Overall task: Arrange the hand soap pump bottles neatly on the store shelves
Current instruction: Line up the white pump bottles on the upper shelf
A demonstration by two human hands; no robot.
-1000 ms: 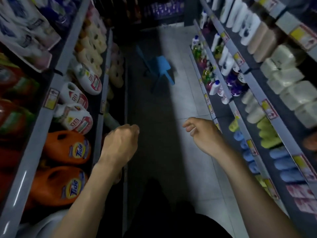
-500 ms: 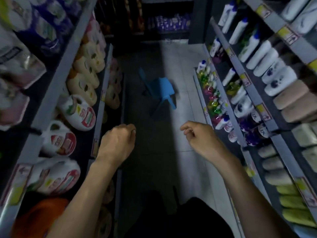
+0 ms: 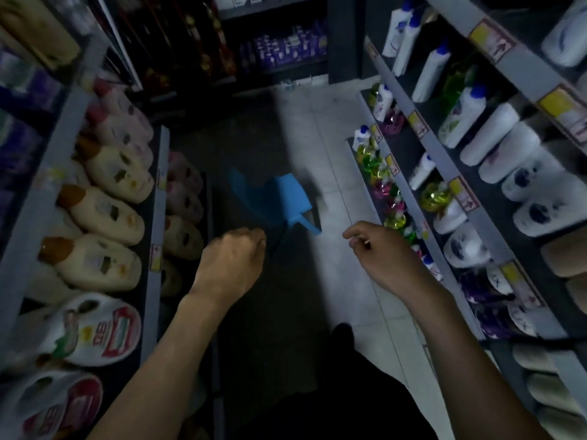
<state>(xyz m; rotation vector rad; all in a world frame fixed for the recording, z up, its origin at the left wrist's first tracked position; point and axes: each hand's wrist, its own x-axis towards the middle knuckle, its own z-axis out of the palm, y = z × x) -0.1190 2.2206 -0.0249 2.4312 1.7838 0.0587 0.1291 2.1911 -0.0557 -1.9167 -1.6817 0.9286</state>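
1. Though dim light blurred detail, the soap pump bottles [image 3: 382, 181] stood crowded along the low right-hand shelf [image 3: 355, 160], ahead of the right hand [image 3: 386, 260].
2. Judged by look, they were small, rigid, liquid-filled plastic: moderately light, smooth, perhaps slippery. The body below the pump seemed a safer hold than the nozzle.
3. The right hand's fingers were loosely curled, gripping nothing.
4. The left hand [image 3: 230, 265] was a loose fist over the aisle, apparently empty.

Small clear glossy plastic pump bottles [image 3: 368, 155], coloured liquid visible inside. Cream matt-looking plastic jugs [image 3: 104, 214] with brown caps. Blue smooth plastic stool [image 3: 286, 201]. Pale smooth floor tiles [image 3: 317, 122].
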